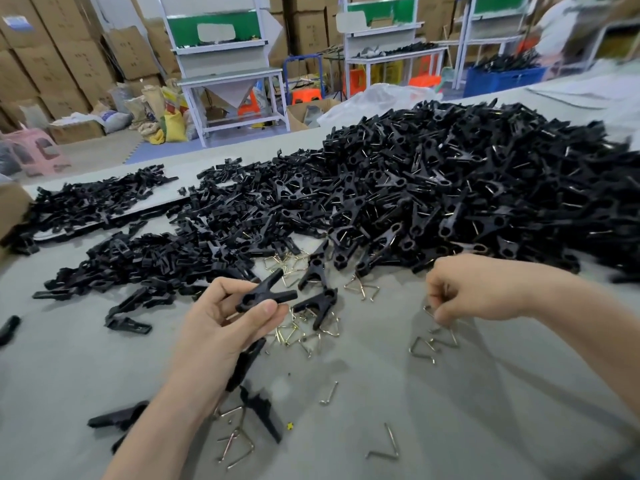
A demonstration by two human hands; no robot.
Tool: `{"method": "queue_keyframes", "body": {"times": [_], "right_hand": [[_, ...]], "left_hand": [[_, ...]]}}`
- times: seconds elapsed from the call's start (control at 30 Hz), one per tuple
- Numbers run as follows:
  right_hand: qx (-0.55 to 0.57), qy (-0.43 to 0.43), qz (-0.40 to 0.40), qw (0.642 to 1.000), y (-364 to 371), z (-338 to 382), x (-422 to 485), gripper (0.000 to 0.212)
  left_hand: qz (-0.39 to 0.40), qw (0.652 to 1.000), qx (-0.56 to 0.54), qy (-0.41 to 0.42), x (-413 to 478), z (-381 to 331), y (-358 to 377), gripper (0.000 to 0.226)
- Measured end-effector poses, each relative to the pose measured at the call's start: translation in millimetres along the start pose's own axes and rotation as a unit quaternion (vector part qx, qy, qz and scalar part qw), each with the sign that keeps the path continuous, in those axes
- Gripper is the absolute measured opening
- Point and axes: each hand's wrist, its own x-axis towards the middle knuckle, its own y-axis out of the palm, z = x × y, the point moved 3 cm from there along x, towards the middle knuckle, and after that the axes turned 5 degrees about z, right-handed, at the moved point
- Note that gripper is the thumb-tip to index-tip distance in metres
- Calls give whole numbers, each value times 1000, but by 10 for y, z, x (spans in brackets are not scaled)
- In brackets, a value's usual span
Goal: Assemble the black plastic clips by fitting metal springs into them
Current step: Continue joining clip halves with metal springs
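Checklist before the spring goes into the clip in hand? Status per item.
1. Left hand grips black clip between thumb and fingers: ok.
2. Right hand pinches a spring: ok.
3. Spring lifted free of the table: cannot tell, blurred.
4. Spring brought to the clip: not ok, the hands are apart.
5. Loose springs lie near for the next clips: ok.

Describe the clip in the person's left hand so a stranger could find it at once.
Start at the huge heap of black clips on the grey table. Come towards the camera to the left hand. The clip is pinched in that hand, while its neighbours lie loose on the table.
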Motion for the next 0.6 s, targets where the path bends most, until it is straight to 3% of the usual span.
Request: {"method": "queue_keyframes", "body": {"times": [0.2,0.37,0.47,0.6], "right_hand": [[38,13,10,999,9,8,51,28],[99,-49,-7,994,-96,59,39,13],[275,-131,-99,947,-214,269,95,12],[441,-204,-83,870,-135,754,348,17]], "left_hand": [[9,1000,22,-14,-23,4,23,30],[16,999,33,-3,-35,-16,54,32],[21,999,48,-1,-46,-25,76,34],[10,999,39,9,-50,-26,74,31]]}}
